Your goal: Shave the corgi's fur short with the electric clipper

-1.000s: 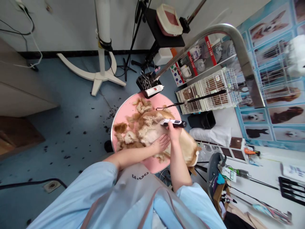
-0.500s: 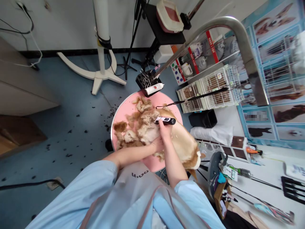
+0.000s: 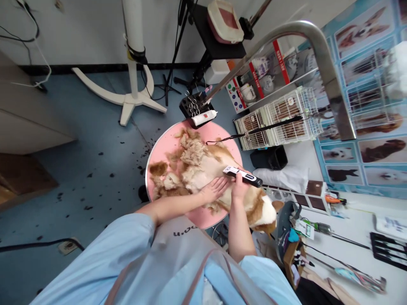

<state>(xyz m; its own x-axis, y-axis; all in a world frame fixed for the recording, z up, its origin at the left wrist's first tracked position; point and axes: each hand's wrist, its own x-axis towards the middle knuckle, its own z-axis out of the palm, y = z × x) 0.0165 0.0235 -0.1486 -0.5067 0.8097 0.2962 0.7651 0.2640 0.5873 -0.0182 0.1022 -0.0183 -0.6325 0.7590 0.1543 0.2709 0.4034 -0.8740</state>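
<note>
on the dog [image 3: 222, 169], left hand [image 3: 216, 188] lies flat.

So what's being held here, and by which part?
The right hand grips a clipper around its body. The left hand holds nothing, lying flat on the dog.

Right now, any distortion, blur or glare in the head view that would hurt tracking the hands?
Head view: strong wide-angle warp, the steel arm bows and edges stretch. Centre is sharp: right hand gripping the clipper, left hand flat on the dog. Posters at the right edge are soft. Lighting is even, with only mild sheen on the steel.
</note>
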